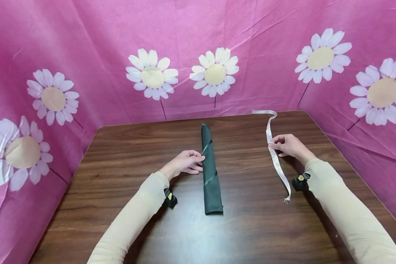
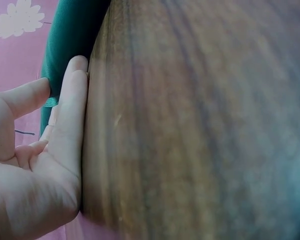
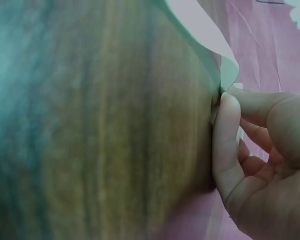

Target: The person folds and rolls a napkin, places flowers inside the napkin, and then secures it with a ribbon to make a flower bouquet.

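A dark green rolled cloth (image 1: 212,190), long and narrower at its far end, lies on the table with thin shiny bands slanting across it. At its left side is my left hand (image 1: 187,162), fingers mostly straight, fingertips and thumb touching the cloth. In the left wrist view, the index finger (image 2: 72,110) lies along the tabletop against the green cloth (image 2: 72,40). My right hand (image 1: 288,145) pinches a white ribbon (image 1: 278,168) between thumb and index finger near its middle. The ribbon (image 3: 200,27) bends up from the table in the right wrist view.
The brown wood-grain table (image 1: 135,146) meets a pink cloth backdrop (image 1: 191,22) with large white daisies at the back and sides. The ribbon's far end reaches the table's back edge. Its near end has a small frayed tip.
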A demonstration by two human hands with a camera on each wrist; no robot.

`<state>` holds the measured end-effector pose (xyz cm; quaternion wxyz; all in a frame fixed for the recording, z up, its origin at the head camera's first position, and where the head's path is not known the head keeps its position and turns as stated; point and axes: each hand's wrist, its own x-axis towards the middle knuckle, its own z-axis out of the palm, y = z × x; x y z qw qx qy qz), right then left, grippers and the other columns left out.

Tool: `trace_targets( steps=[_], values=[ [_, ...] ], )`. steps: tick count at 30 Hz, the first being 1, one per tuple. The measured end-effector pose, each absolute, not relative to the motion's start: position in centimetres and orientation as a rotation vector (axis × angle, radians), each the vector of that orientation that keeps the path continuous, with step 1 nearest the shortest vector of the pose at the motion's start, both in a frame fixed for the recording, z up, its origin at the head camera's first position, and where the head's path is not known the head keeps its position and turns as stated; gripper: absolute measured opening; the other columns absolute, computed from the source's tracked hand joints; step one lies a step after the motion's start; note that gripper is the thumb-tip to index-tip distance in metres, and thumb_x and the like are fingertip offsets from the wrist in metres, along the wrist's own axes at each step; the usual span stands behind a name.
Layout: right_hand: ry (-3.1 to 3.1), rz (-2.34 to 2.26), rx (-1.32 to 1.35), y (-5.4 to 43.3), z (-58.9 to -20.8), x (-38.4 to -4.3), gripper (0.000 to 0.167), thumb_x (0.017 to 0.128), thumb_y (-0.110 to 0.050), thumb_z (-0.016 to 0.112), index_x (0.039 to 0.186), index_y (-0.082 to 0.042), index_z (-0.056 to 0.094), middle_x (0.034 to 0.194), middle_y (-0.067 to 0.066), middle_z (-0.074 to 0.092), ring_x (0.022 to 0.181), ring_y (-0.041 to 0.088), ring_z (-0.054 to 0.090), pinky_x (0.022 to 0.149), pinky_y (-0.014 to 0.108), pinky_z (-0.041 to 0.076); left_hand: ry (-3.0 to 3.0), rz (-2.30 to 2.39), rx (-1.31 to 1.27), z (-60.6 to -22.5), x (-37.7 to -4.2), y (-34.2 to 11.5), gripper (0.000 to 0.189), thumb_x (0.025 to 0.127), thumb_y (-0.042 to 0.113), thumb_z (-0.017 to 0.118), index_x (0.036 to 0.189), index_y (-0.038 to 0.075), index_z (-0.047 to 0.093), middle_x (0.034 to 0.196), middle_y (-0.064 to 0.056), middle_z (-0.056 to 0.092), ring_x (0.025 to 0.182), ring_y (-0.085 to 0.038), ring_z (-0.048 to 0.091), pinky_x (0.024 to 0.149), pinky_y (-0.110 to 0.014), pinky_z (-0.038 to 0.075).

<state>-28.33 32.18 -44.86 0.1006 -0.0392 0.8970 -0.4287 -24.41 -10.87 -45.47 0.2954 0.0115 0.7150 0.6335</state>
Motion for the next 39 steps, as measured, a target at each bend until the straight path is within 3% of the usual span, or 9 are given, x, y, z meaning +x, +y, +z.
trace_targets(
  steps=[9, 14, 19, 25, 28, 34, 39],
  values=[
    [2.635, -1.155, -0.142, 31.8, -43.8, -28.3, 0.029, 0.1, -0.02, 0.068, 0.11, 0.007, 0.066, 0.086, 0.003, 0.064, 0.077, 0.014, 0.059, 0.059, 0.033, 0.058, 1.882, 1.685, 0.015, -45.8, -24.5, -10.5, 0.024, 0.1, 0.021, 0.068, 0.115, 0.004, 0.059, 0.1, -0.011, 0.067, 0.087, -0.023, 0.074, 0.074, -0.034, 0.06],
    [2.475, -1.299, -0.137, 30.7, -43.3, -28.6, 0.035, 0.106, -0.021, 0.057, 0.121, 0.011, 0.055, 0.091, 0.003, 0.065, 0.08, 0.015, 0.063, 0.064, 0.034, 0.058, 1.884, 1.68, 0.024, -45.8, -24.5, -10.5, 0.025, 0.1, 0.021, 0.067, 0.116, 0.003, 0.059, 0.101, -0.012, 0.067, 0.088, -0.023, 0.074, 0.074, -0.034, 0.06],
    [2.173, -1.638, -0.146, 29.0, -41.4, -28.3, 0.031, 0.111, -0.018, 0.043, 0.126, 0.009, 0.044, 0.099, 0.005, 0.069, 0.087, 0.016, 0.067, 0.078, 0.036, 0.058, 1.853, 1.704, 0.049, -45.7, -24.6, -10.8, 0.03, 0.101, 0.021, 0.065, 0.122, 0.002, 0.056, 0.103, -0.012, 0.067, 0.087, -0.023, 0.074, 0.076, -0.035, 0.06],
    [1.858, -1.83, -0.25, 26.3, -37.9, -27.6, 0.031, 0.112, -0.023, 0.038, 0.13, 0.001, 0.041, 0.107, 0.012, 0.07, 0.097, 0.024, 0.07, 0.09, 0.041, 0.056, 1.871, 1.759, 0.064, -44.7, -24.4, -11.3, 0.039, 0.101, 0.018, 0.065, 0.132, 0.002, 0.047, 0.106, -0.015, 0.067, 0.081, -0.022, 0.072, 0.07, -0.035, 0.06],
    [1.754, -1.838, -0.312, 24.9, -36.2, -27.0, 0.027, 0.112, -0.024, 0.039, 0.126, -0.002, 0.046, 0.102, 0.012, 0.067, 0.091, 0.025, 0.07, 0.087, 0.041, 0.057, 2.017, 1.779, 0.124, -43.3, -24.4, -11.5, 0.042, 0.1, 0.016, 0.065, 0.134, 0.0, 0.047, 0.11, -0.016, 0.066, 0.088, -0.025, 0.069, 0.074, -0.037, 0.059],
    [1.627, -1.733, -0.499, 21.8, -32.7, -25.2, 0.023, 0.111, -0.021, 0.041, 0.121, -0.002, 0.047, 0.093, 0.01, 0.061, 0.076, 0.021, 0.065, 0.075, 0.037, 0.057, 2.23, 1.772, 0.413, -39.0, -24.3, -11.5, 0.038, 0.101, 0.02, 0.065, 0.134, 0.001, 0.056, 0.123, -0.013, 0.063, 0.119, -0.037, 0.059, 0.098, -0.055, 0.048],
    [1.629, -1.608, -0.655, 19.8, -29.6, -23.5, 0.028, 0.111, -0.022, 0.044, 0.124, 0.002, 0.049, 0.096, 0.011, 0.061, 0.077, 0.022, 0.065, 0.078, 0.045, 0.057, 2.292, 1.621, 0.692, -35.6, -23.1, -10.3, 0.04, 0.1, 0.028, 0.066, 0.137, 0.012, 0.06, 0.129, -0.002, 0.065, 0.121, -0.02, 0.06, 0.101, -0.04, 0.049]
  ],
)
